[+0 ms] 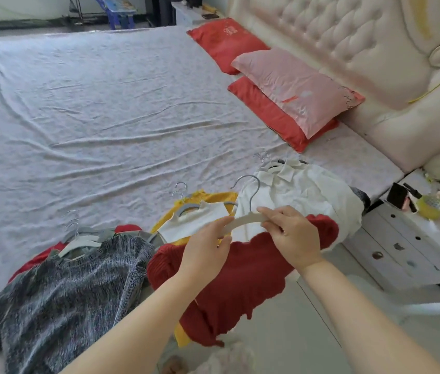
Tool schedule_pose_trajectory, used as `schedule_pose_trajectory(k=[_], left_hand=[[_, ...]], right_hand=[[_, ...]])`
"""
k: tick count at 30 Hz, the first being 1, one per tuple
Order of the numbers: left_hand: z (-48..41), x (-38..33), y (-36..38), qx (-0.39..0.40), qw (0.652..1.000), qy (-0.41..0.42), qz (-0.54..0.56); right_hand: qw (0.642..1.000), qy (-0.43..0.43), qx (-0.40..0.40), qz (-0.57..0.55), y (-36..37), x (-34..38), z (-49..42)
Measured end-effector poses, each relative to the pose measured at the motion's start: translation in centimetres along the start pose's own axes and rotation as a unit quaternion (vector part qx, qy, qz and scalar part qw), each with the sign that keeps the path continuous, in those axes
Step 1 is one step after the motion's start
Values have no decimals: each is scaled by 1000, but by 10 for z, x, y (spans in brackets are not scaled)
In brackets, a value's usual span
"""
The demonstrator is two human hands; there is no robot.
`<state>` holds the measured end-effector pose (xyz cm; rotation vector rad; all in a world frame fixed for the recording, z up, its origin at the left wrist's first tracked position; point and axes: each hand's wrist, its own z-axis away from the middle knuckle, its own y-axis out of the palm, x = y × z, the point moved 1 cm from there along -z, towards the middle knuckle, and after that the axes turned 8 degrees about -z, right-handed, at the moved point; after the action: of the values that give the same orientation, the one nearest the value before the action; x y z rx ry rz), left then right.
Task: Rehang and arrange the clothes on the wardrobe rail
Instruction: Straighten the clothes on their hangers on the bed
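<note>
Hands close together above the near edge of the bed (105, 117): left hand (208, 247) and right hand (291, 236) each pinch one arm of a bare white hanger (243, 220), its bar running left to right, hook pointing away. Just beneath it lies the red sweater (243, 276), draped over that edge; its neck opening is probably under the hands, though they cover it. Farther up, a white shirt (302, 195) lies on its hanger.

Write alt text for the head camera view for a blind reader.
The left hand and right hand grip a white hanger over a red sweater at the edge of the bed. A grey sweater, yellow sweater and white shirt lie beside it; pillows rest by the headboard.
</note>
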<state>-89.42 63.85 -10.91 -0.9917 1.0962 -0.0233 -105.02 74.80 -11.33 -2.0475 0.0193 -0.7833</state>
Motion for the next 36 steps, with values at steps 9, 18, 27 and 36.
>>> schedule_pose_trajectory(k=[9,18,27,36], left_hand=[[-98,45,7,-68,989,-134,-1],[-149,103,19,-82,962,-259,-28],[-90,118,15,-103,917,-386,-17],[-17,117,-45,-165,890,-425,-14]], right_hand=[[988,1,134,-76,85,-39,-108],[925,51,376,5,198,-84,-177],[891,42,449,-45,209,-71,-145],[884,-24,464,-53,203,-9,-119]])
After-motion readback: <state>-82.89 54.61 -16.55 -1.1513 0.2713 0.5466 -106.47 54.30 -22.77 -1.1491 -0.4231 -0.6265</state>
